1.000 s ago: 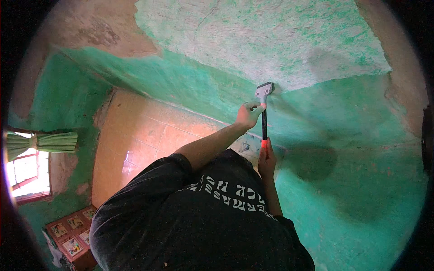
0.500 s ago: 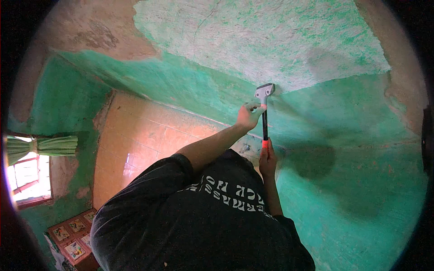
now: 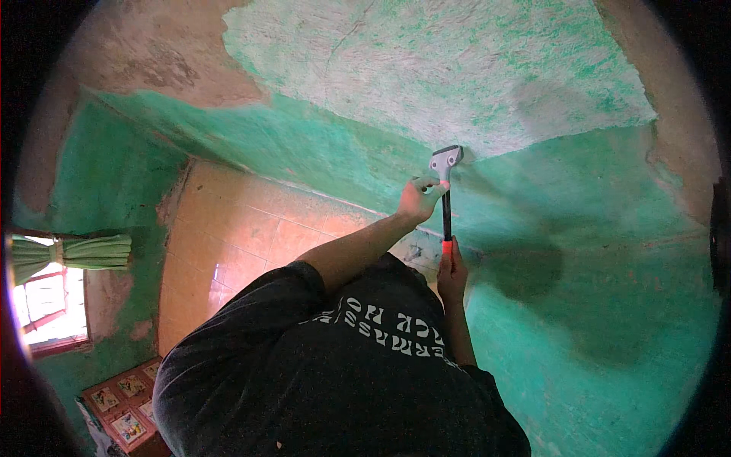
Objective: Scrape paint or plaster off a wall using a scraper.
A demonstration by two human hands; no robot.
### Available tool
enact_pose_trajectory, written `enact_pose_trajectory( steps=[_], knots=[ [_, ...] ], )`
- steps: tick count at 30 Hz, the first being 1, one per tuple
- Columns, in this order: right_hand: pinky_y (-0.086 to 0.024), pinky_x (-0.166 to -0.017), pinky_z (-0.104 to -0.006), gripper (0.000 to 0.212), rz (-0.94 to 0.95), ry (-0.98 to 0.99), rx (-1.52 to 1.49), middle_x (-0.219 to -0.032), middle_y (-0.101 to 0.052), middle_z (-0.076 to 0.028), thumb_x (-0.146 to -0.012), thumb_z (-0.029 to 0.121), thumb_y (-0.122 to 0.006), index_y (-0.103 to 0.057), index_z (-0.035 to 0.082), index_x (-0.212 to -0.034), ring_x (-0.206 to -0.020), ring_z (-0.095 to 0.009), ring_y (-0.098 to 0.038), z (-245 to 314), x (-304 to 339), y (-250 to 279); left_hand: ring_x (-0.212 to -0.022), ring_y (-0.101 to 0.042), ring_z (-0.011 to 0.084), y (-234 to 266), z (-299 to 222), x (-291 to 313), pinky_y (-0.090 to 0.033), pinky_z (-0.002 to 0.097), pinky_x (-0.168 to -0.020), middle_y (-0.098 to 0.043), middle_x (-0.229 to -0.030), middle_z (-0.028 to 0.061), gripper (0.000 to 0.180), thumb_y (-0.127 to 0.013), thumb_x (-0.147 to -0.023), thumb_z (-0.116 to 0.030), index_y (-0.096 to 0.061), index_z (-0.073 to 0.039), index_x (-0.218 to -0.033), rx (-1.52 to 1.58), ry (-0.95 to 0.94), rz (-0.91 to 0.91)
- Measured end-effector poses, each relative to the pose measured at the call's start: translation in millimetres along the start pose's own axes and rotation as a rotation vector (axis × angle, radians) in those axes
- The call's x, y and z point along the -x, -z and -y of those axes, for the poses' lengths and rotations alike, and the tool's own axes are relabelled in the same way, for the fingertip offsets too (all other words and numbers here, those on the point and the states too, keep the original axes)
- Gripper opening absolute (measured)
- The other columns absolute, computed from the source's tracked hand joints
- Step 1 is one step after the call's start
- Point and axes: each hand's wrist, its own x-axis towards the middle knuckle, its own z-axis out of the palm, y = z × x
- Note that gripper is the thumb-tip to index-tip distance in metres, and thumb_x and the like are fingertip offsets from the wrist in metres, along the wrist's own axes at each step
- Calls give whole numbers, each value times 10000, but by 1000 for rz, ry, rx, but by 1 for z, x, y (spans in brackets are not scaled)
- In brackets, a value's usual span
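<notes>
A long-handled scraper with a wide grey head and a black shaft is held against the green wall. Its head meets the lower edge of a pale, scraped patch. Just below the head, the fingers and thumb of my left hand close on the scraper's neck. Lower down, my right hand is wrapped round the orange-red end of the handle. Whether the blade touches the wall is hidden behind the head.
Green paint covers the wall below and beside the pale patch, with bare brown plaster at the upper left. Orange floor tiles lie to the left. A window with a green curtain and a reddish cabinet stand at far left.
The whole view has shifted slightly, so the wall, window and hands appear a little lower. Both hands keep their hold, and the scraper head stays at the patch's edge.
</notes>
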Motion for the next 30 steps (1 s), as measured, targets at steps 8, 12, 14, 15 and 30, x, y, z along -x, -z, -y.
enact_pose_trajectory(
  steps=[8,12,14,15,30],
  knots=[
    [-503,-767,-338,521,-53,96,19,-1213,-658,-236,-1014,288,-489,-441,38,-1469,-876,-230,-643,-7,-2,-4,-970,-600,274,6,-5,-1,-478,375,-857,-628,-1012,170,423,-762,-836,-435,-732,-44,-996,-15,1,13],
    [-494,-741,-327,514,-53,87,69,-1195,-665,-234,-1014,283,-490,-450,37,-1463,-843,-214,-631,-9,-1,-7,-1000,-590,252,7,-3,0,-462,370,-888,-625,-1018,161,404,-726,-881,-416,-720,-31,-1004,-16,-31,17],
    [-489,-722,-320,513,-79,120,61,-1170,-675,-227,-1013,284,-492,-452,42,-1463,-810,-201,-619,-17,2,-9,-1006,-588,255,7,-5,4,-463,372,-889,-626,-1019,162,399,-729,-880,-411,-721,-30,-999,-7,-24,20],
    [-488,-720,-315,510,-58,62,61,-1169,-675,-222,-1013,285,-494,-455,48,-1463,-812,-193,-614,-16,0,-9,-1009,-587,255,7,-4,2,-463,374,-890,-624,-1024,161,395,-730,-879,-408,-722,-30,-994,-8,-29,19],
    [-386,-529,-233,502,-28,2,-224,-727,-478,25,-1026,226,-496,-414,88,-1501,-595,-61,-438,9,3,-13,-971,-591,277,8,-6,-4,-480,375,-853,-616,-1019,180,372,-752,-850,-405,-737,-53,-970,5,-108,17]
  ],
)
